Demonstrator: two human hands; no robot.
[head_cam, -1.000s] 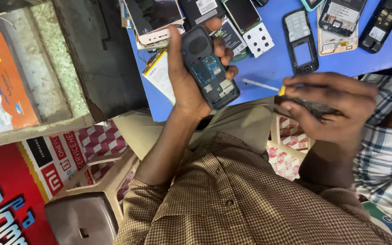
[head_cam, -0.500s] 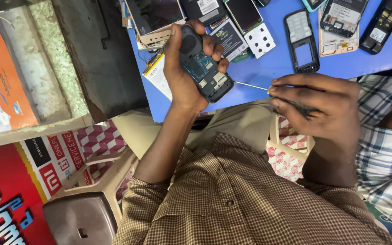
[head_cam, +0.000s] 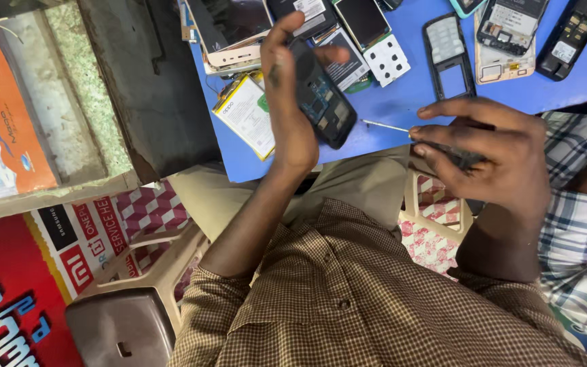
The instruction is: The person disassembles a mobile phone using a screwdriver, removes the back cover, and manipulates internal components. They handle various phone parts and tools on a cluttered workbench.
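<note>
The small black phone with its back off and circuit board bare (head_cam: 321, 102) sits above the blue bench (head_cam: 402, 102), clamped in my left hand (head_cam: 290, 102). My right hand (head_cam: 490, 153) pinches a thin metal-shafted screwdriver (head_cam: 385, 126), tip just beside the phone. A slip could gouge the board, I reckon, or drop a screw among the loose battery (head_cam: 246, 115) and phone shells (head_cam: 446, 47).

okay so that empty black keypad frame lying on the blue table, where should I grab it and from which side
The black keypad frame lies flat on the blue table, apart from its neighbours. Probably best to come from above and pinch its two long side rails near the middle bar. The openings leave only thin plastic, so the ends look weaker. Bare table on both long sides leaves fingers room.
</note>
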